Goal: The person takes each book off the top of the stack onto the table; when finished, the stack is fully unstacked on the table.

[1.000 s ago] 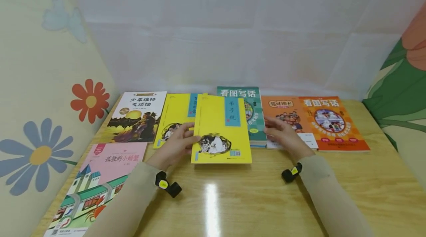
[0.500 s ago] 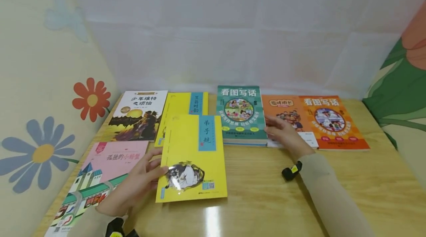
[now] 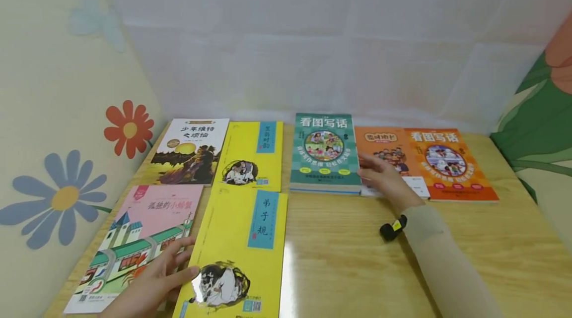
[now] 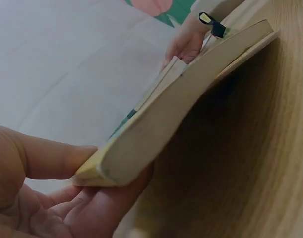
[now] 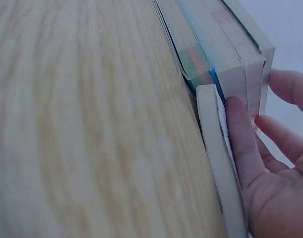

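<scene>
My left hand (image 3: 154, 278) grips a yellow book (image 3: 237, 228) by its left edge, thumb on the cover and fingers underneath. In the left wrist view that gripped edge is lifted, with shadow between the book and the table. My right hand (image 3: 385, 179) touches the right side of a stack topped by a green book (image 3: 323, 169). Its fingers (image 5: 244, 144) lie fairly straight against the page edges in the right wrist view, the thumb near the top book. An orange book (image 3: 380, 138) with a white lower band lies partly under that hand.
A second yellow book (image 3: 252, 152) and a dark-pictured book (image 3: 189, 159) lie at the back left. A pink book (image 3: 147, 233) is nearer on the left. Another orange book (image 3: 451, 169) lies far right on the wooden table (image 3: 366, 273). A white cloth (image 3: 313, 50) hangs behind.
My left hand has carried the yellow book left and towards me, away from over the green-topped stack, which now shows fully. My right hand has stayed at the stack's side.
</scene>
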Demonstrator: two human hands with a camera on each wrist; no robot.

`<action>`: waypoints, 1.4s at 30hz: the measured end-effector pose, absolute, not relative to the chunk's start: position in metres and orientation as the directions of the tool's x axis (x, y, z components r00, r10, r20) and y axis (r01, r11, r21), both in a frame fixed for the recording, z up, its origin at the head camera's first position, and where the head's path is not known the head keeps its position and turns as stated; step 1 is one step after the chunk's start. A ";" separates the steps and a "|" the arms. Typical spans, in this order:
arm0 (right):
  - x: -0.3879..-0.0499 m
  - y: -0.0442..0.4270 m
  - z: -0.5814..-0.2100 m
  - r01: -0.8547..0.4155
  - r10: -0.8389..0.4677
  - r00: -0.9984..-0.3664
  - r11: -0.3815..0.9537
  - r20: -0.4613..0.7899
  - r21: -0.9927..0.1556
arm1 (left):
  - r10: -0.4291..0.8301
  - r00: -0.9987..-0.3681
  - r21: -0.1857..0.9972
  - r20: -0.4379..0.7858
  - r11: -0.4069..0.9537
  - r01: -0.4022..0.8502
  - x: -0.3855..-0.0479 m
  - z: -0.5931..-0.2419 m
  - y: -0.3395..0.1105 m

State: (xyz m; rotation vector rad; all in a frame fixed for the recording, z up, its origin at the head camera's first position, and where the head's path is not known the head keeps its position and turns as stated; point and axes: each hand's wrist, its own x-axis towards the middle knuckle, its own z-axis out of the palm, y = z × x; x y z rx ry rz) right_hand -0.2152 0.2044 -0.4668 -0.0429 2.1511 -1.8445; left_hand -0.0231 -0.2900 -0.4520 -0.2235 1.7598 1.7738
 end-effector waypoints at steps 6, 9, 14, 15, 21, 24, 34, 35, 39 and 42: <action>-0.215 0.206 -0.467 0.154 -0.227 -0.955 0.169 -0.191 -0.973 | 0.266 -0.793 0.836 -0.548 0.129 -0.534 -0.017 -0.456 -0.287; -0.215 0.205 -0.467 0.138 -0.236 -0.955 0.174 -0.178 -0.975 | 0.168 -0.799 0.812 -0.578 0.219 -0.541 -0.018 -0.455 -0.281; -0.215 0.203 -0.466 0.145 -0.221 -0.958 0.183 -0.184 -0.972 | 0.030 -0.798 0.764 -0.602 0.314 -0.564 -0.020 -0.454 -0.273; -0.215 0.203 -0.466 0.148 -0.217 -0.958 0.180 -0.186 -0.972 | 0.023 -0.799 0.764 -0.602 0.309 -0.567 -0.020 -0.453 -0.272; -0.216 0.203 -0.466 0.151 -0.208 -0.960 0.178 -0.187 -0.972 | 0.018 -0.798 0.774 -0.602 0.259 -0.578 -0.024 -0.451 -0.275; -0.217 0.203 -0.466 0.156 -0.209 -0.959 0.173 -0.191 -0.972 | 0.006 -0.823 0.758 -0.569 0.392 -0.522 -0.026 -0.450 -0.278; -0.214 0.203 -0.464 0.164 -0.221 -0.954 0.172 -0.200 -0.971 | 0.001 -0.882 0.696 -0.472 0.614 -0.372 -0.035 -0.428 -0.292; -0.214 0.203 -0.465 0.161 -0.225 -0.954 0.174 -0.198 -0.972 | 0.002 -0.888 0.675 -0.459 0.650 -0.348 -0.037 -0.424 -0.292; -0.215 0.203 -0.464 0.170 -0.223 -0.953 0.172 -0.206 -0.970 | 0.008 -0.935 0.579 -0.355 0.787 -0.214 -0.046 -0.410 -0.289; -0.214 0.203 -0.464 0.178 -0.210 -0.954 0.175 -0.214 -0.968 | 0.040 -0.968 0.574 -0.247 0.811 -0.113 -0.054 -0.400 -0.280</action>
